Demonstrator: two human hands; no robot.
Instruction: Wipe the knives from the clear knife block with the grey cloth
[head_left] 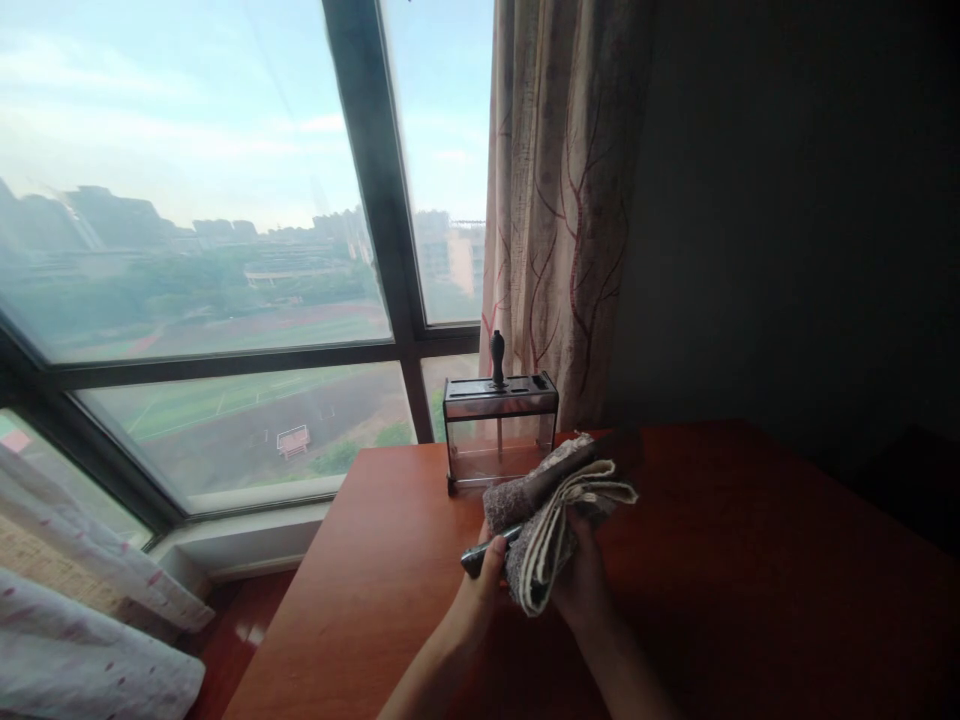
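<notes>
My left hand [484, 585] is closed round the dark handle of a kitchen knife [475, 560], its thumb lying along the top. The wide, dark blade points away to the right, partly covered by a folded grey towel [541, 560] with pale edges. My right hand [586, 580] grips the towel from below and the right, with most of its fingers hidden behind the cloth. Folds of the towel lie on both sides of the blade. Just beyond stands a clear-sided knife block [501, 405] with one black-handled tool [497, 358] upright in it.
A reddish-brown wooden table [360, 590] spreads beneath my hands. Behind it are a large window [225, 355] and a patterned curtain [562, 200]. Another pale curtain [90, 650] hangs at the lower left. The right side is in deep shadow.
</notes>
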